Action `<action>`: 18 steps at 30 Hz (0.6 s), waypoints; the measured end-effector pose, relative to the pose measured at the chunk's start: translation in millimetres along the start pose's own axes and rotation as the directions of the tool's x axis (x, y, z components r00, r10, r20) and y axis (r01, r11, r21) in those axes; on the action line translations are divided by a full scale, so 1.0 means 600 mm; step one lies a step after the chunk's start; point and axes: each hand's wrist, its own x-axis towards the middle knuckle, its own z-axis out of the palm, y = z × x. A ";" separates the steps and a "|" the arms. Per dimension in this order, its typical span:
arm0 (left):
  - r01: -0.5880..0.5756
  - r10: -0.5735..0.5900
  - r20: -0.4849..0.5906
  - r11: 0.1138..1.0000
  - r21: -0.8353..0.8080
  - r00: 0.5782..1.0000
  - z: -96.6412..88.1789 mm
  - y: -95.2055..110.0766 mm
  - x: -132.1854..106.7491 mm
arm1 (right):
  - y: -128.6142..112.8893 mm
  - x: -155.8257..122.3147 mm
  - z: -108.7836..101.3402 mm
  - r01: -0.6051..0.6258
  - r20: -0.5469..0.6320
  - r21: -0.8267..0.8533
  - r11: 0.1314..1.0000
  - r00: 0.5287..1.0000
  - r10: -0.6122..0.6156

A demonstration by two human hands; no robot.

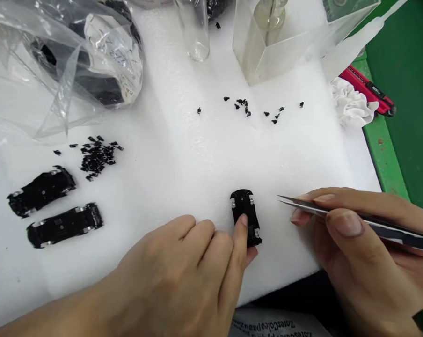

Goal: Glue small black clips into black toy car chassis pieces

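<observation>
My left hand (193, 267) rests on the white foam sheet (183, 168) and pinches a small black toy-car body (245, 216) between forefinger and thumb, holding it down. My right hand (352, 238) is closed round metal tweezers (341, 216); their tip points left, a short way to the right of the car body and not touching it. Several tiny black screws (246, 108) lie scattered on the foam farther back.
Two more black car bodies (41, 189) (64, 224) lie at the left beside a heap of small black parts (97, 157). Plastic bags (67, 61) sit at the back left, clear containers (267, 42) at the back, a red knife (368, 89) and white cloth (352, 105) on the green table edge.
</observation>
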 end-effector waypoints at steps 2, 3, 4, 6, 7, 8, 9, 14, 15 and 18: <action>-0.037 0.036 0.008 0.997 0.065 0.999 -0.004 -0.005 -0.009 | -0.001 0.000 0.000 0.003 0.010 0.020 1.000 1.000 -0.003; -0.082 0.080 0.019 0.991 0.109 0.997 -0.007 -0.007 -0.013 | -0.002 0.001 0.001 0.016 0.014 0.024 1.000 1.000 -0.016; -0.126 0.123 0.029 0.981 0.150 0.992 -0.012 -0.008 -0.015 | -0.003 0.001 0.001 0.023 0.020 0.023 0.999 1.000 -0.024; -0.138 0.139 0.005 0.972 0.190 0.990 -0.022 -0.008 -0.015 | -0.005 0.002 0.000 0.021 0.016 0.003 1.000 1.000 -0.021; -0.100 0.100 0.007 0.979 0.177 0.995 -0.028 -0.007 -0.013 | -0.005 0.002 -0.002 0.014 0.018 -0.021 1.000 1.000 -0.014; -0.042 0.043 0.000 0.988 0.151 0.999 -0.033 -0.005 -0.009 | -0.005 0.001 -0.005 0.011 0.025 -0.052 0.999 1.000 -0.010; 0.017 -0.017 0.000 0.993 0.117 1.000 -0.038 -0.003 -0.005 | -0.004 0.001 -0.008 0.010 0.037 -0.088 0.996 0.999 -0.007; 0.130 -0.130 -0.012 0.991 0.016 0.991 -0.041 -0.003 0.006 | 0.003 -0.001 -0.012 0.086 0.079 -0.185 0.979 0.994 -0.073; 0.148 -0.148 -0.008 0.989 0.011 0.989 -0.039 -0.004 0.006 | 0.002 -0.002 -0.009 0.080 0.054 -0.190 0.978 0.996 -0.071; 0.180 -0.179 -0.054 0.984 0.014 0.982 -0.033 -0.004 0.003 | -0.001 -0.004 0.003 0.014 -0.067 -0.193 0.981 0.997 -0.028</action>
